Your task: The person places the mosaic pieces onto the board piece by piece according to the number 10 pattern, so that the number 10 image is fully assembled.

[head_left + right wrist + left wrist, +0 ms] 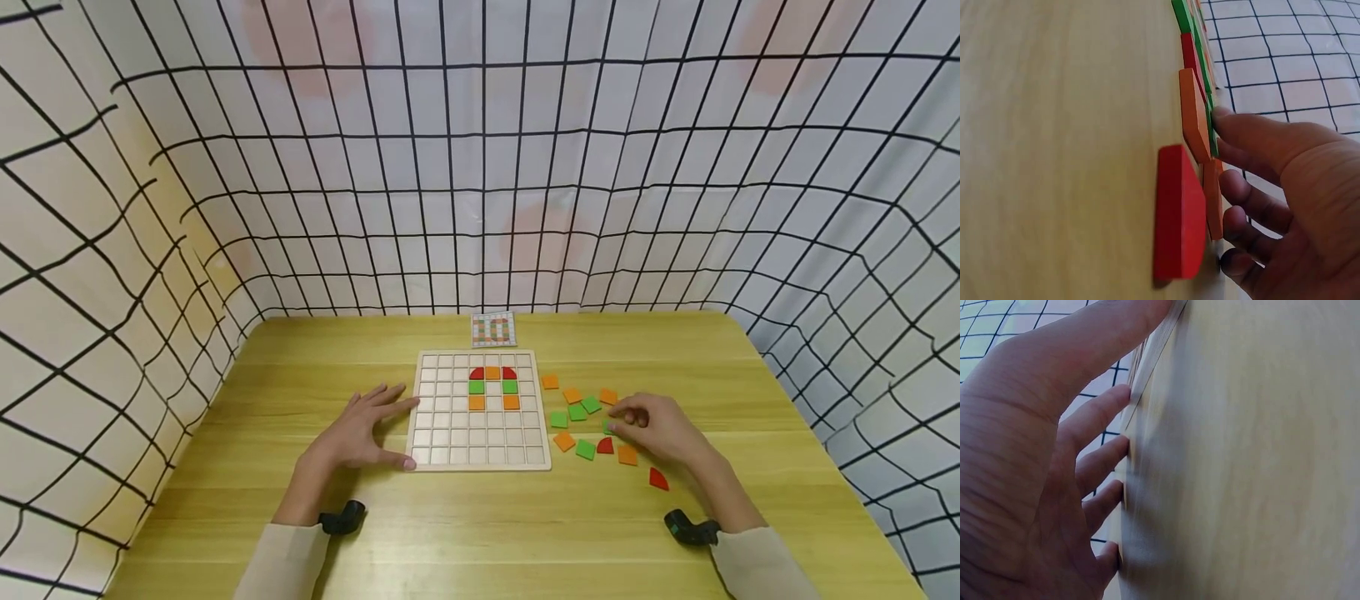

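My left hand lies spread at the left side of a white gridded board. Its thumb touches the board's lower left corner and the index fingertip its left edge. In the left wrist view the fingers reach down to the wooden table. Red, orange and green tiles form an arch on the board, among them an orange tile. To the right, my right hand pinches a green square tile between thumb and forefinger, low at the table; the fingers partly cover it. The other fingers curl inward.
Loose tiles lie right of the board, including an orange square and a red quarter-round tile near my right hand. Behind the board is a small pattern card. Black-gridded white sheeting encloses the wooden table.
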The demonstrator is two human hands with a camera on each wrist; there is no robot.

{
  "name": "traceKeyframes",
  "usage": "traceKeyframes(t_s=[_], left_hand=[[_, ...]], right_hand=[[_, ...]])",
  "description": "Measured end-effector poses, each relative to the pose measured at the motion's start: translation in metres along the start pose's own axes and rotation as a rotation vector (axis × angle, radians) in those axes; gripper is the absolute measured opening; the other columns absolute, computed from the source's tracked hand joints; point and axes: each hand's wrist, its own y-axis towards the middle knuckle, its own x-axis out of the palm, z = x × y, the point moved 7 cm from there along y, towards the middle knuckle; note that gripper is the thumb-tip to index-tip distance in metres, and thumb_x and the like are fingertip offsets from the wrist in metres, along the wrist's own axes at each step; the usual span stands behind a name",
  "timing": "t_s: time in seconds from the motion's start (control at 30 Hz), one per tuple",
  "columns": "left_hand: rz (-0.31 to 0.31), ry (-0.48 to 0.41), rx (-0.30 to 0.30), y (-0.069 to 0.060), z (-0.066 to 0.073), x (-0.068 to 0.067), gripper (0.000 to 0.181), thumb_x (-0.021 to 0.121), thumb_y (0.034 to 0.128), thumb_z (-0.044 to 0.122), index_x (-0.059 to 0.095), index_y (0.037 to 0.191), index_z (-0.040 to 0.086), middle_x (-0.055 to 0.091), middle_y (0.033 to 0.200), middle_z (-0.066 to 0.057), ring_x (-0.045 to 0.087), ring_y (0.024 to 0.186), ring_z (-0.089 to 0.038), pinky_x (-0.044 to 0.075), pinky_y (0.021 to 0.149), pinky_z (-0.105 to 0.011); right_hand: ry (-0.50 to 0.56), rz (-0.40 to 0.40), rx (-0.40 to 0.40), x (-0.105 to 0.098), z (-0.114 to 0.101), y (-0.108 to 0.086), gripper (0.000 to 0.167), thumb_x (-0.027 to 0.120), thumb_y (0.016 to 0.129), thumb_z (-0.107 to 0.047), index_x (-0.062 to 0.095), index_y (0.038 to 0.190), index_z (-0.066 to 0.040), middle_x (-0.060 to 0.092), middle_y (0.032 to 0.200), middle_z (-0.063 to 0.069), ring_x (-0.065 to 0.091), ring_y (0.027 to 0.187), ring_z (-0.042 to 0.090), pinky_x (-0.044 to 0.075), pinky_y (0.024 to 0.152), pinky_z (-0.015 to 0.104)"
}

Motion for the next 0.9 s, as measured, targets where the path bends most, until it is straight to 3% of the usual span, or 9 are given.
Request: traceKeyframes(t_s=[0.37, 0.9], left_hand=[[-0.002, -0.006, 0.0, -0.001, 0.001, 0.001, 0.101, 0.083, 0.0695, 0.07, 0.049, 0.155, 0.029, 0.03, 0.169, -0.013, 0.02, 0.157, -0.044, 0.008, 0.123, -0.074], [0.001, 0.007, 0.005, -0.001, 0.001, 0.0, 0.1, 0.083, 0.07, 0.07, 0.049, 0.155, 0.029, 0.031, 0.169, -0.013, 0.021, 0.157, -0.045, 0.009, 0.122, -0.075]], right_hand=[[-0.012, -0.059, -0.05, -0.003, 0.011, -0.003, 0.032, 0.079, 0.092, -0.035, 0.073, 0.118, -0.018, 0.059, 0.092, -0.007, 0.048, 0.077, 0.01, 0.041, 0.065, 0.024], [-0.027, -0.009, -0.083, -0.006, 0.008, 0.0, 0.026, 0.079, 0.093, -0.031, 0.076, 0.114, -0.017, 0.063, 0.091, -0.007, 0.05, 0.077, 0.009, 0.046, 0.067, 0.023]])
